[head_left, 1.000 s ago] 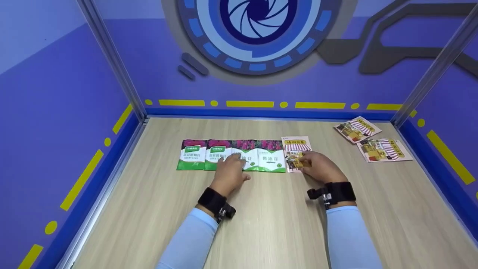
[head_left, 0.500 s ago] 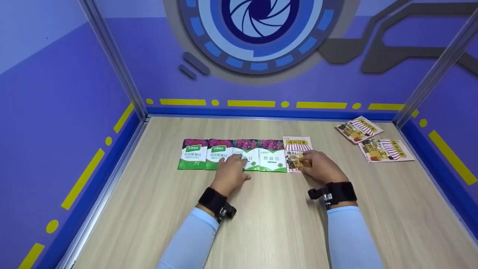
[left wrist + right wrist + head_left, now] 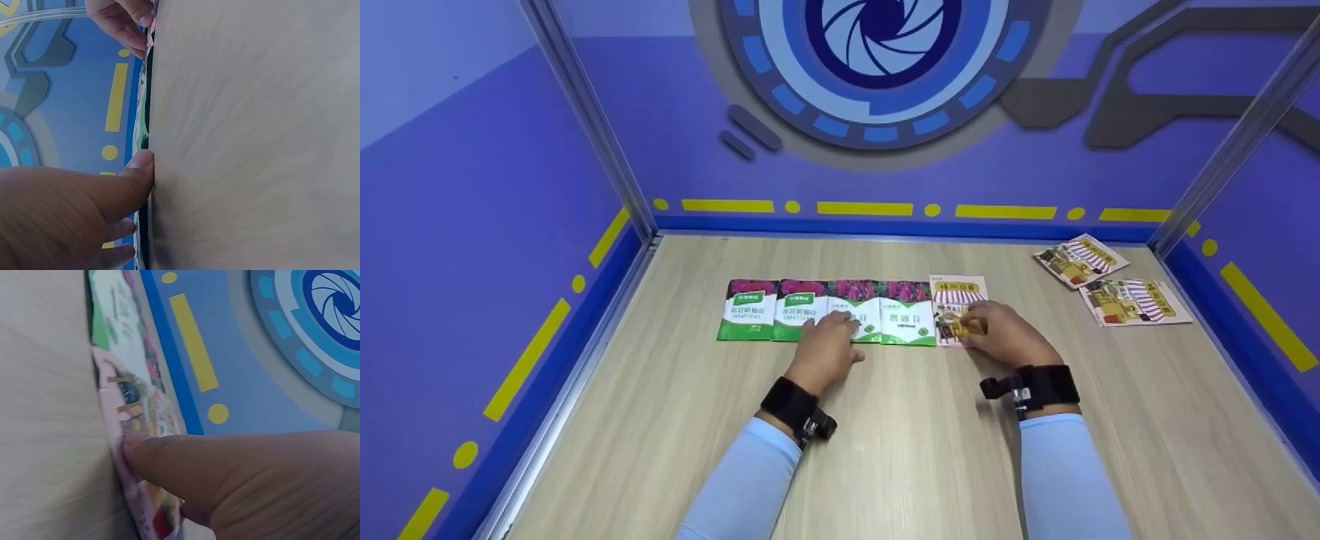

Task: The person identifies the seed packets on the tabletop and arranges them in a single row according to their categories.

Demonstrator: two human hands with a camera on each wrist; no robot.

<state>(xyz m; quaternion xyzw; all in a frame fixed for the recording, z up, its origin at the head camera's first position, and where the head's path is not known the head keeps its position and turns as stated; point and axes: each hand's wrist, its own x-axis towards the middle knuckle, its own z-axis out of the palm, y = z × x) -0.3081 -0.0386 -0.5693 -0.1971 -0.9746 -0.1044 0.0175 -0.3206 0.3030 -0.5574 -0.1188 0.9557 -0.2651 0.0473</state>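
Observation:
Four-sided green-and-white flower seed packets lie flat in a row in the head view: two with red blooms (image 3: pixel 747 311) on the left and two with pink spikes (image 3: pixel 907 315) on the right. My left hand (image 3: pixel 825 349) rests its fingertips on the middle of this row and partly covers two packets. Its thumb (image 3: pixel 138 174) is at their near edge. At the row's right end lies a pink packet (image 3: pixel 952 292) printed with a striped awning. My right hand (image 3: pixel 1009 334) holds it with bent fingers, the thumb (image 3: pixel 143 447) on its near border.
Two more pink awning packets, a rear one (image 3: pixel 1081 260) and a front one (image 3: pixel 1136 302), lie at the table's back right, their edges meeting. Blue-purple panels enclose the wooden table (image 3: pixel 915 450) at the back and both sides.
Both hands stay almost where they were, on the same packets. The row of packets shows no clear shift.

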